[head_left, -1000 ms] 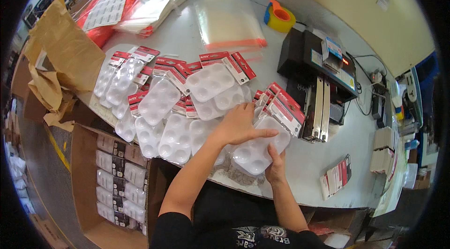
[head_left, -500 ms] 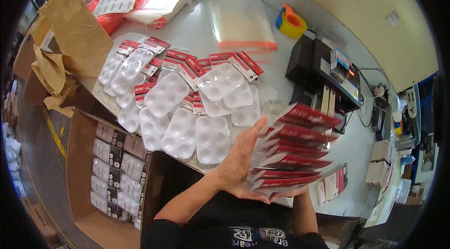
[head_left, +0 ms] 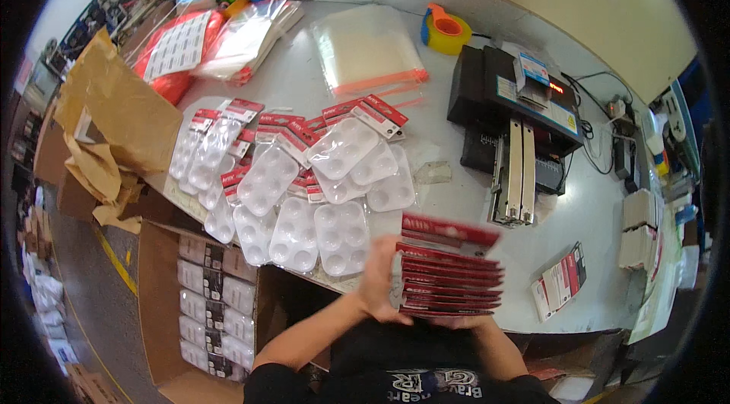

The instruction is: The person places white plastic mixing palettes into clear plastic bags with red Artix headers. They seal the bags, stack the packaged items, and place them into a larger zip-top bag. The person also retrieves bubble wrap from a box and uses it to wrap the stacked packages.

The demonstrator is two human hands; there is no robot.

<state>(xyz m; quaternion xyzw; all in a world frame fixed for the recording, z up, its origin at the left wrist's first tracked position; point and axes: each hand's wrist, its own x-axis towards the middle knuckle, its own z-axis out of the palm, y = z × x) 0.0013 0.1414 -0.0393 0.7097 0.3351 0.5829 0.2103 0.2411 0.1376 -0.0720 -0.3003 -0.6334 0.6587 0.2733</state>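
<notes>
Both hands hold a stack of red-carded packs (head_left: pixel 450 271) near the table's front edge, seen edge-on. My left hand (head_left: pixel 380 282) presses against the stack's left side. My right hand (head_left: pixel 456 321) is mostly hidden beneath the stack, supporting it from below. To the left, several white plastic palette trays with red header cards (head_left: pixel 293 187) lie spread over the grey table (head_left: pixel 456 153).
A black label printer (head_left: pixel 513 111) stands at the right, a tape dispenser (head_left: pixel 447 28) behind it. Clear bags (head_left: pixel 369 47) lie at the back, brown paper (head_left: pixel 114 119) at the left. An open carton of boxed goods (head_left: pixel 209 305) sits below the table. Small red cards (head_left: pixel 559 282) lie at the right.
The hands gathered palette packs off the table into a stack, lifted it, and turned it edge-on toward me near the front edge.
</notes>
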